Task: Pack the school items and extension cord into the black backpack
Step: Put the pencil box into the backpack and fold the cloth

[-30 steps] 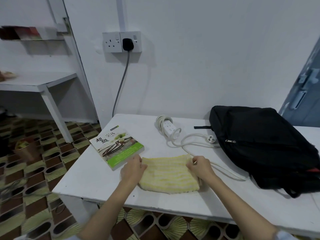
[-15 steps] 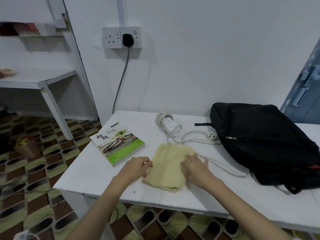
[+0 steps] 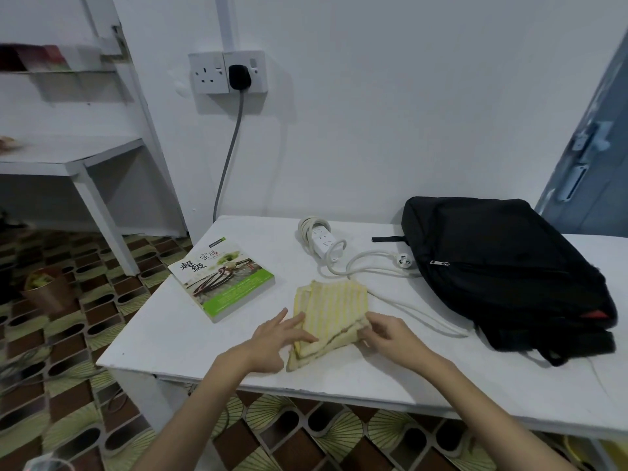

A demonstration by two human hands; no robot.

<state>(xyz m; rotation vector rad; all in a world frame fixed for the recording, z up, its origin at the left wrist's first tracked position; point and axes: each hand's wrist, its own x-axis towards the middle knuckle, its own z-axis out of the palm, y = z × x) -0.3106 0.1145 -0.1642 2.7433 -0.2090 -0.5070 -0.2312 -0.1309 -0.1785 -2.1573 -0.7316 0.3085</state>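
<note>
I'm folding the towel [image 3: 331, 312] on the table [image 3: 170, 338], my left hand [image 3: 272, 338] flat on it, fingers straight, my right hand [image 3: 387, 336] pinching its edge, and next it should go into the zipped backpack [image 3: 503, 266] nearby.

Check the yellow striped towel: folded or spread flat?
Folded. The towel lies on the table in stacked layers, its doubled edges showing between the hands.
</note>
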